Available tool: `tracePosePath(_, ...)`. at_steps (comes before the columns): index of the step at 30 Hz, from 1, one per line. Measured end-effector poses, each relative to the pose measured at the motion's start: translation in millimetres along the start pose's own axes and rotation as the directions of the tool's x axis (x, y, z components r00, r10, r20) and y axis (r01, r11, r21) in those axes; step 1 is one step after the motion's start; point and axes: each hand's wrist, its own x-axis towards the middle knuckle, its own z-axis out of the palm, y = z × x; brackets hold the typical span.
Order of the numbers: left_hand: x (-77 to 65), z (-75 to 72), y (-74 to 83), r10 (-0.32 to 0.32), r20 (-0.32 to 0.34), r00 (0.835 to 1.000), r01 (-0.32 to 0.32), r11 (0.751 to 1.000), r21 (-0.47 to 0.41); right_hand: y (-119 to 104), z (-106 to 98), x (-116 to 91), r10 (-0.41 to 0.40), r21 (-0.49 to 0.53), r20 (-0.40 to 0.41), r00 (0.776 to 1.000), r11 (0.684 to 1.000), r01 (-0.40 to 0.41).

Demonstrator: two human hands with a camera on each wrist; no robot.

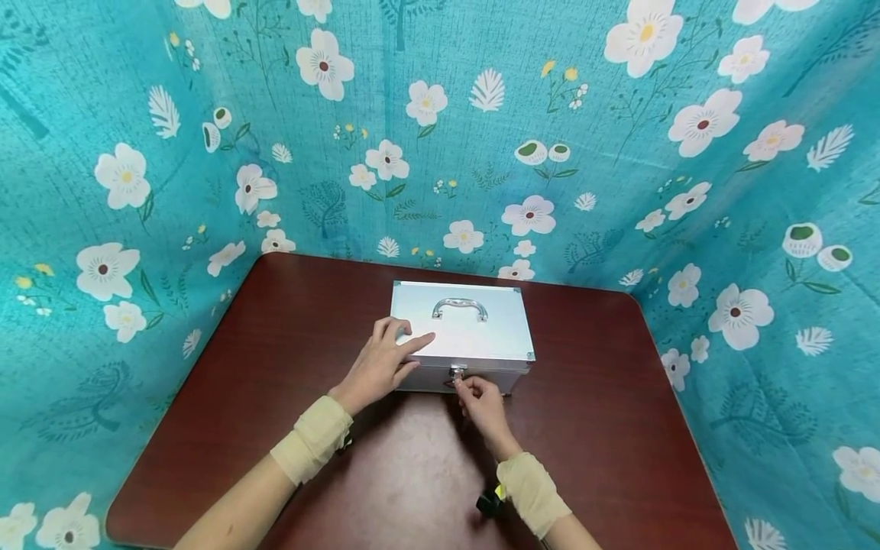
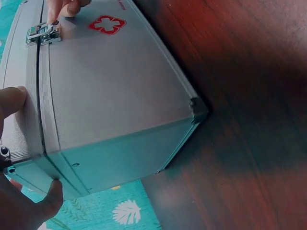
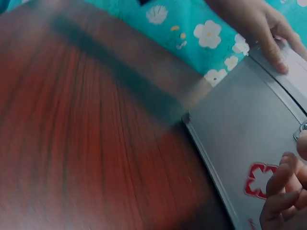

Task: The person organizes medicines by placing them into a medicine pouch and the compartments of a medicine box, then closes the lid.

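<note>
A silver aluminium first-aid box [image 1: 481, 332] stands on the table with its lid down and its metal carry handle [image 1: 461, 302] on top. My left hand [image 1: 378, 367] holds the lid's front left corner, thumb against the front face, index finger stretched over the top and another finger against the side. At the middle of the front, my right hand [image 1: 485, 405] pinches the metal latch [image 2: 44, 34] between thumb and finger. Below the latch, the left wrist view shows a red emblem with a white cross [image 2: 108, 24]. My fingertips cover part of the latch.
The dark red wood-grain table [image 1: 605, 412] has rounded corners and extends on all sides of the box. A turquoise floral cloth [image 1: 440, 176] hangs behind the table and along both sides. Beige wraps [image 1: 312, 439] go round both wrists, with small black devices attached.
</note>
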Motion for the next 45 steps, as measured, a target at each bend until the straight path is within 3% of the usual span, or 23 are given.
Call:
tracePosePath(1,-0.7,-0.2,-0.2,0.002,-0.003,1.000,-0.002,1.000,0.000,1,0,0,-0.048,-0.090,-0.025,0.999,0.995,0.045)
tracePosePath(3,-3.4,-1.2,-1.1,0.012,-0.016,1.000,-0.012,1.000,-0.004,9,1,2,-0.169,-0.286,-0.095,0.981,0.949,0.136)
tracePosePath(5,-7.2,-1.6,-1.8,0.023,-0.029,0.999,-0.023,1.000,-0.012,9,1,-2,-0.307,-0.470,-0.161,0.938,0.860,0.201)
tracePosePath(7,-11.4,-2.1,-2.0,0.024,-0.036,0.999,-0.025,0.999,-0.021,10,4,-7,-0.406,-0.579,-0.222,0.886,0.786,0.215)
tracePosePath(10,-15.1,-3.4,-1.9,0.020,-0.036,0.999,-0.021,1.000,-0.019,12,9,-11,-0.487,-0.660,-0.331,0.809,0.732,0.170)
tracePosePath(13,-14.6,-4.3,-1.8,0.021,-0.031,0.999,-0.021,1.000,-0.012,11,14,-12,-0.525,-0.675,-0.445,0.726,0.729,0.113)
tracePosePath(15,-12.9,-4.3,-1.7,0.023,-0.024,0.999,-0.023,1.000,-0.013,9,16,-11,-0.570,-0.685,-0.493,0.657,0.720,0.110)
tracePosePath(17,-11.2,-4.5,-1.7,0.028,-0.017,0.999,-0.028,0.999,-0.019,5,17,-10,-0.638,-0.721,-0.491,0.593,0.680,0.134)
tracePosePath(19,-10.2,-4.9,-1.8,0.031,-0.011,0.999,-0.031,0.999,-0.022,1,16,-9,-0.703,-0.768,-0.438,0.560,0.617,0.173)
tracePosePath(21,-10.0,-5.3,-1.9,0.036,-0.008,0.999,-0.036,0.999,-0.023,-6,13,-8,-0.732,-0.803,-0.365,0.575,0.560,0.202)
tracePosePath(23,-9.9,-4.9,-2.6,0.044,-0.010,0.999,-0.045,0.999,-0.025,-11,9,-6,-0.725,-0.828,-0.284,0.627,0.515,0.222)
tracePosePath(25,-10.1,-4.3,-3.4,0.053,-0.008,0.999,-0.054,0.998,-0.036,-14,6,-5,-0.693,-0.841,-0.220,0.687,0.491,0.226)
tracePosePath(28,-11.9,-2.5,-4.7,0.059,-0.001,0.998,-0.059,0.997,-0.056,-10,5,-2,-0.674,-0.863,-0.155,0.722,0.448,0.233)
tracePosePath(35,-17.8,4.1,-13.9,0.052,0.007,0.999,-0.052,0.996,-0.067,9,13,6,-0.727,-0.896,-0.107,0.679,0.367,0.251)
tracePosePath(42,-9.5,11.4,-32.7,0.079,-0.005,0.997,-0.079,0.994,-0.075,20,14,17,-0.723,-0.905,-0.065,0.688,0.334,0.264)
tracePosePath(45,-7.0,14.1,-38.5,0.077,0.010,0.997,-0.077,0.995,-0.069,22,14,18,-0.713,-0.896,-0.052,0.699,0.342,0.283)
